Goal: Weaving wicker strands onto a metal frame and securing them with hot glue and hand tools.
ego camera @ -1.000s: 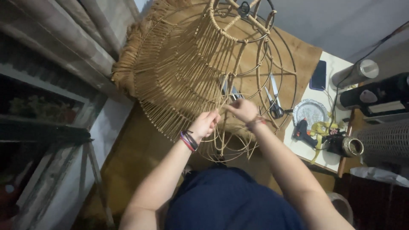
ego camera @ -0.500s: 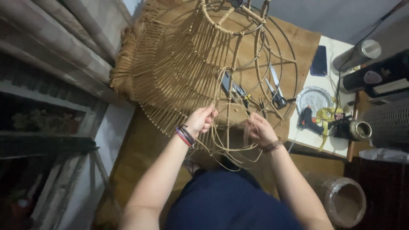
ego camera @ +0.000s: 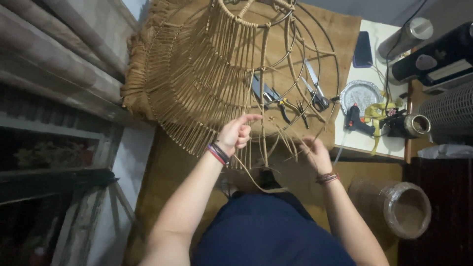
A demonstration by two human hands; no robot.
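head view: a wire frame (ego camera: pixel 315 59), dome-shaped and partly wrapped in tan cord (ego camera: pixel 197 83), stands on a brown table (ego camera: pixel 345 29) in front of the person. the wrapped part covers the frame's left side, its strands fanning down to the lower rim; the right side of the frame is bare wire rings and ribs.

the left hand (ego camera: pixel 235 134) is at the frame's lower rim, fingers curled around a strand of cord, index finger pointing right toward a rib. a loose length of cord runs from that hand down below the frame toward the person's lap. bracelets (ego camera: pixel 217 153) sit on that wrist.

the right hand (ego camera: pixel 315 153) is just below the frame's lower rim on its bare side, fingers bent among a few loose cord ends; whether it grips 1 of them i cannot tell.

seen through the frame's bare wires, pliers (ego camera: pixel 283 106) and scissors (ego camera: pixel 315 91) lie on the table. right of the frame, on a white surface, are a phone (ego camera: pixel 363 49), a round metal dish (ego camera: pixel 360 93), a glue gun (ego camera: pixel 355 120) and a yellow tape (ego camera: pixel 377 116). below and right of the frame, on the floor, lies a clear plastic jar (ego camera: pixel 406 209) on its side.
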